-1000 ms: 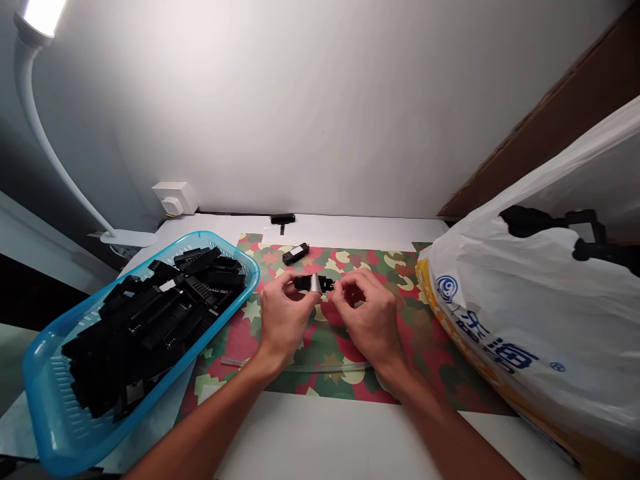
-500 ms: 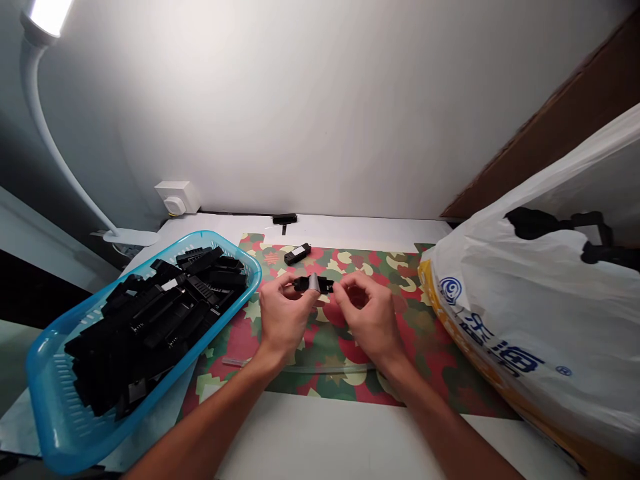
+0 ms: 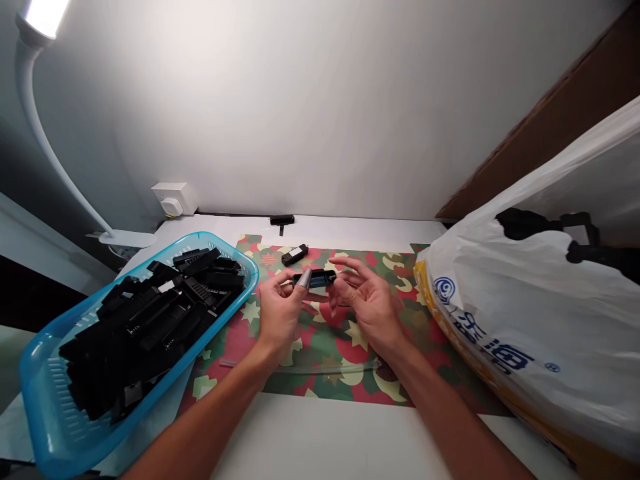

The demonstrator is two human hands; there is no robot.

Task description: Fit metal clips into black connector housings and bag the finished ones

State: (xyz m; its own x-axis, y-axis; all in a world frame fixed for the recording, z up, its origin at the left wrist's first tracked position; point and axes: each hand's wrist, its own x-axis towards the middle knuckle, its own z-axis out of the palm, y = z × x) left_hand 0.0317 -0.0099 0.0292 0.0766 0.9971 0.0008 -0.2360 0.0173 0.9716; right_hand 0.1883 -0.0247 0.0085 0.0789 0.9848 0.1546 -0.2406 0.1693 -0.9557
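My left hand point(image 3: 280, 310) grips a small, long black plastic housing point(image 3: 323, 279) by its left end, between thumb and fingers. The housing lies level, its hollow inner side partly in view. A shiny grey piece point(image 3: 303, 278) shows at my left thumb tip; I cannot tell if it belongs to the housing. At the right end of the housing is my right hand point(image 3: 373, 300), fingers spread and slightly blurred. Whether a right fingertip touches the housing is unclear. Just beyond, a similar black piece with a white label point(image 3: 295, 255) lies on the camouflage-patterned mat point(image 3: 350, 333).
A blue plastic basket point(image 3: 37, 400) heaped with black plastic parts point(image 3: 160, 313) stands at left. Another black part point(image 3: 282, 219) lies near the wall. A clear strip point(image 3: 320, 369) crosses the mat. A large white plastic bag point(image 3: 500, 287) bulges at right. A lamp point(image 3: 43, 140) stands back left.
My right fingers have gone from a pinch at the housing's right end to a spread pose. The housing has turned, so its hollow side shows more. The view has shifted slightly.
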